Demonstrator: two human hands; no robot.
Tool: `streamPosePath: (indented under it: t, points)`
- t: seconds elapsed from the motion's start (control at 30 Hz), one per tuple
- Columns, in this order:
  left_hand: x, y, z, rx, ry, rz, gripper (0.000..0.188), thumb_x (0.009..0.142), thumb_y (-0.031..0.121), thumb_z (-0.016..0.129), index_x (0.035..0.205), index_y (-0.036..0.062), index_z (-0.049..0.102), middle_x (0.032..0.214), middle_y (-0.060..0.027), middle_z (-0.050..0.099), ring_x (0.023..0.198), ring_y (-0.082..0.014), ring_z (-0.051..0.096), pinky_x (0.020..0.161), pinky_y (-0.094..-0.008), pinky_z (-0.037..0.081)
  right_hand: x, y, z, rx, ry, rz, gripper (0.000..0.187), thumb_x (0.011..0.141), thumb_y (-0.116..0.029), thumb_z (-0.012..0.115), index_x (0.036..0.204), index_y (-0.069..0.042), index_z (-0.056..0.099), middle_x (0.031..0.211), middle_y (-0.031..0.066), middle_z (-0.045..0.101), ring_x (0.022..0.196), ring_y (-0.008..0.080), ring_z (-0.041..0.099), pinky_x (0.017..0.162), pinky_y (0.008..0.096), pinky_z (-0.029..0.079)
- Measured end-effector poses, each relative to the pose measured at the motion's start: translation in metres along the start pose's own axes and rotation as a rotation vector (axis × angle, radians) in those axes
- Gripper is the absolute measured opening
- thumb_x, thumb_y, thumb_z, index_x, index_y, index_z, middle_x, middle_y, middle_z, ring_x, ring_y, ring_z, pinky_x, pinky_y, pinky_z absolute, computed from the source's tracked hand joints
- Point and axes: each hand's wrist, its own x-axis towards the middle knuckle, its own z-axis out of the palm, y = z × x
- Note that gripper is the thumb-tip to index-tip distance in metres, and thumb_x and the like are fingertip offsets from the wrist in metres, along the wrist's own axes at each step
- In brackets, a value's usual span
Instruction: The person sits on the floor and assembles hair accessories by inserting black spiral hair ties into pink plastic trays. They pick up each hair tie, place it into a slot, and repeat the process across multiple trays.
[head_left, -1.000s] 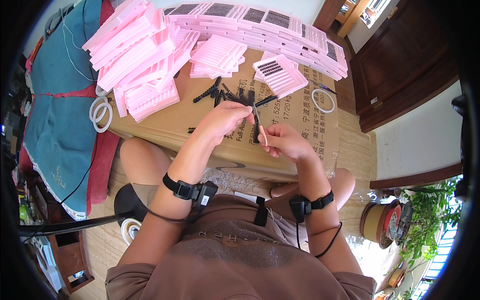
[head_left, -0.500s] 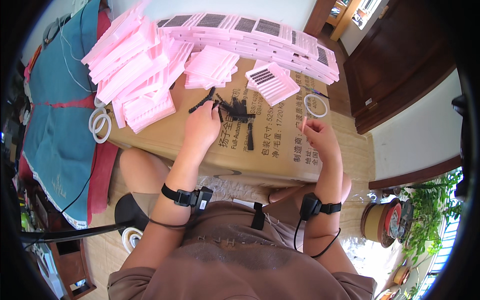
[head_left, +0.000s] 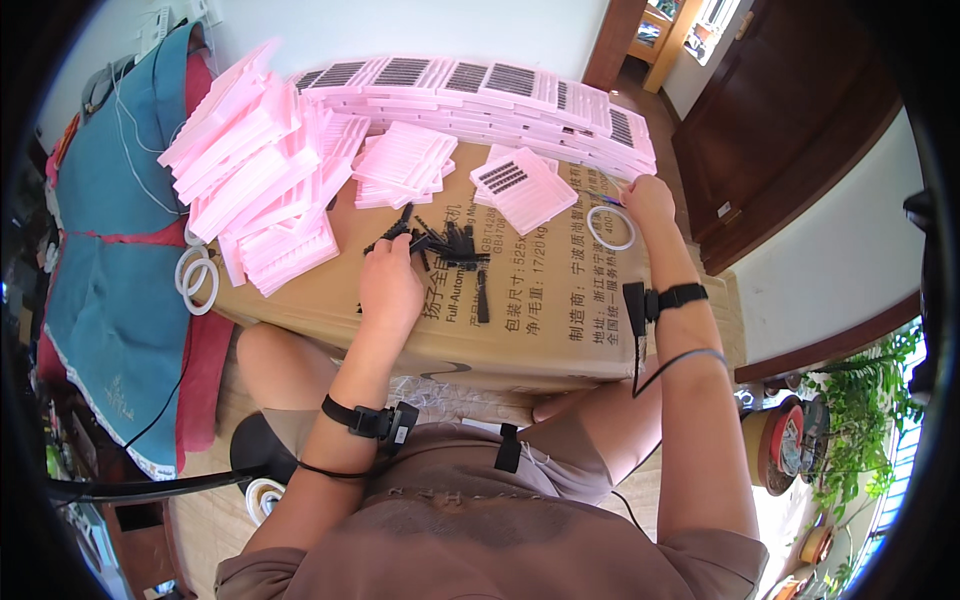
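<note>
My left hand [head_left: 392,285] is over the cardboard box, its fingers closed on a black comb-like strip at the edge of a loose heap of black strips [head_left: 458,245]. Far to the right, my right hand [head_left: 652,205] reaches to the box's far right edge, and its fingers are pinched around the end of a thin, dark blue, pen-like tool [head_left: 611,201]. A white ring [head_left: 611,229] lies just beside that tool. Between the hands, a pink grooved tray [head_left: 535,200] rests tilted on other trays, with several short black strips in its grooves.
The large cardboard box [head_left: 540,320] serves as my work surface. Pink trays [head_left: 245,160] lean in a heap at its left; a smaller stack [head_left: 405,160] is in the middle. A long row of stacked trays [head_left: 480,110] lines the back. White rings [head_left: 197,280] hang at the left corner.
My right hand has moved forward and right, from near the box's front to the pen-like tool. The left hand has shifted slightly back toward me, staying by the black strips. The view has shifted slightly.
</note>
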Motion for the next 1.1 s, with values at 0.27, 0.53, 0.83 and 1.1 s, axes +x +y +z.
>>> streamPosePath:
  t: [0.27, 0.53, 0.83, 1.1]
  points:
    - [0.002, 0.003, -0.016, 0.055, 0.100, 0.106, 0.048, 0.085, 0.005, 0.065, 0.132, 0.0099, 0.061, 0.134, -0.0161, 0.056, 0.129, -0.0419, 0.049, 0.106, -0.0516, 0.042, -0.050, -0.068, -0.003, 0.463, -0.022, -0.155, 0.023, 0.082, -0.025, 0.078, 0.093, -0.005, 0.077, 0.086, 0.0141, 0.074, 0.077, 0.0258, 0.072, 0.072, 0.0386, 0.056]
    - [0.010, 0.040, 0.012, -0.126, -0.142, 0.449, 0.042, 0.080, 0.005, 0.069, 0.120, 0.0185, 0.069, 0.148, -0.0136, 0.052, 0.147, -0.0451, 0.035, 0.116, -0.0578, 0.030, -0.155, -0.134, 0.005, 0.827, -0.542, -0.132, 0.022, 0.085, -0.020, 0.076, 0.094, -0.001, 0.073, 0.085, 0.0120, 0.073, 0.076, 0.0224, 0.069, 0.070, 0.0354, 0.055]
    - [0.005, -0.013, -0.022, -0.020, 0.017, 0.275, 0.028, 0.075, -0.005, 0.064, 0.092, 0.0151, 0.074, 0.139, -0.0136, 0.060, 0.143, -0.0430, 0.041, 0.112, -0.0548, 0.038, -0.173, -0.142, 0.012, 0.757, -0.357, -0.038, 0.020, 0.088, -0.023, 0.075, 0.095, -0.004, 0.072, 0.081, 0.0085, 0.070, 0.074, 0.0217, 0.068, 0.069, 0.0366, 0.054]
    - [-0.036, 0.057, -0.010, -0.135, -0.092, 0.373, 0.022, 0.077, 0.023, 0.078, 0.092, 0.0095, 0.069, 0.098, -0.0099, 0.066, 0.096, -0.0343, 0.058, 0.084, -0.0475, 0.045, -0.136, -0.160, -0.001, 0.392, -0.160, -0.006, 0.034, 0.087, -0.023, 0.071, 0.116, -0.007, 0.062, 0.087, 0.0158, 0.073, 0.088, 0.0337, 0.073, 0.080, 0.0454, 0.056]
